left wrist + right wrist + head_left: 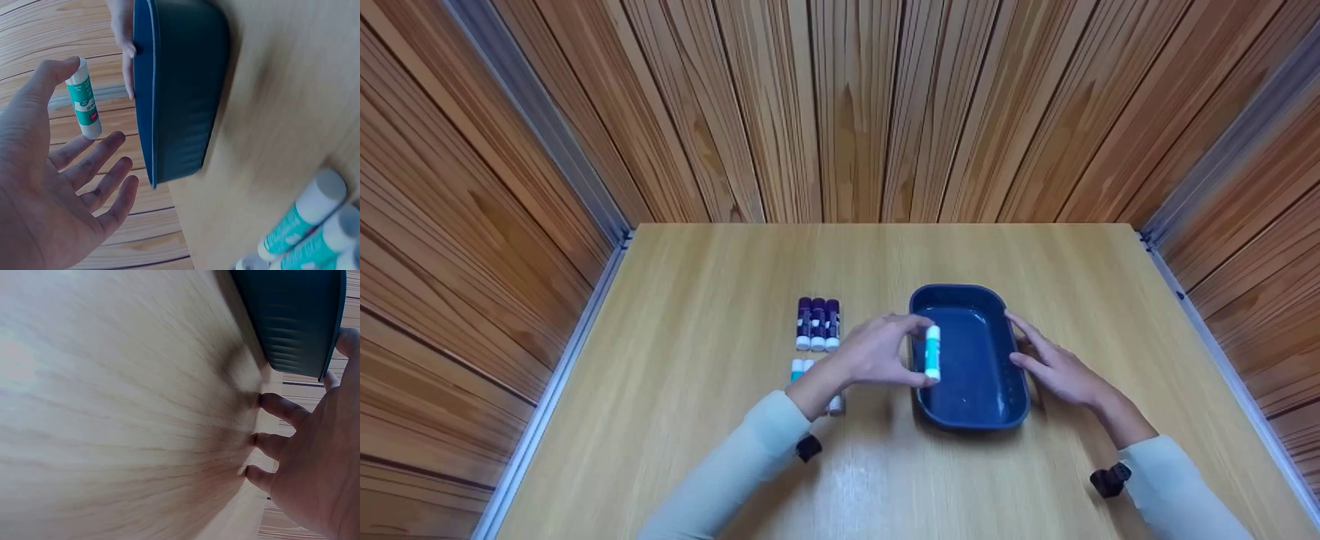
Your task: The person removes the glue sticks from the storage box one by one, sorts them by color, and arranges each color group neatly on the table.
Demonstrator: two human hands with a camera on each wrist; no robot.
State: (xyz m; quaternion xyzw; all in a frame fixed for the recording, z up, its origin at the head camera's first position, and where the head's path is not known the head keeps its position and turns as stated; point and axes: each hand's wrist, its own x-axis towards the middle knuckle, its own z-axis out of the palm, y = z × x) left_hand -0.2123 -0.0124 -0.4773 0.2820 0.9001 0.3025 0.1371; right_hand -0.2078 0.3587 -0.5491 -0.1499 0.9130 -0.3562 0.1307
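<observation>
My left hand (881, 351) pinches a white and teal glue stick (933, 354) by its two ends, between thumb and forefinger, over the left side of a dark blue tub (967, 420). In the left wrist view, the glue stick (84, 100) stands above the tub's rim level, the other fingers spread. On the tub's right side rests my right hand (1061, 369), its thumb and forefinger at the rim. The right wrist view has its remaining fingers (273, 444) spread low, tips at the tabletop.
Three dark purple tubes with white ends (818, 324) lie in a row left of the tub. Nearer, several teal and white glue sticks (306, 216) lie partly hidden by the left forearm. Wood-plank walls (855, 112) border the table (720, 300).
</observation>
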